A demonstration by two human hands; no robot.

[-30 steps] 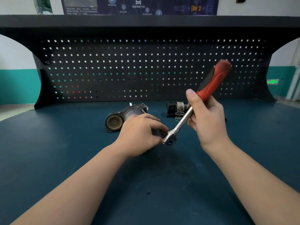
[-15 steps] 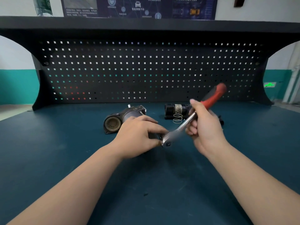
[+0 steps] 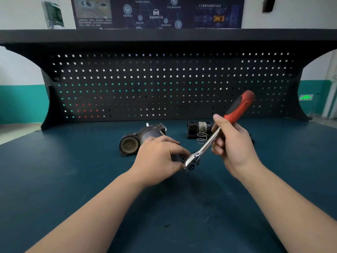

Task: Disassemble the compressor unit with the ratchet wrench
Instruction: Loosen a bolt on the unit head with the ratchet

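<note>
I am looking down at my two hands working over the dark teal worktop [image 3: 73,179]; the right hand [image 3: 235,145] is gripping the ratchet wrench with the chrome shaft and red-and-black handle [image 3: 215,136], fingers curled round the shaft where it meets the grip, thumb lying along the top; the wrench's long axis is running diagonally, its red handle end pointing up and to the right towards the black perforated back panel [image 3: 164,84], its chrome ratchet head pointing down and to the left, low over the worktop; the left hand [image 3: 160,159] is curling round a small dark part [image 3: 177,157] right at that head, fingertips touching the chrome; most of the part is hidden under the fingers, so I cannot tell its shape; the two hands are sitting close together, joined only through the wrench. Behind the left hand the grey metal compressor housing with a round open end [image 3: 135,141] is lying on its side, its axis running from near left to far right, the round opening facing me and leftwards; further right a black cylindrical motor body with a silvery band [image 3: 197,128] is lying crosswise, and a small wire coil spring [image 3: 201,137] is resting just in front of it.
</note>
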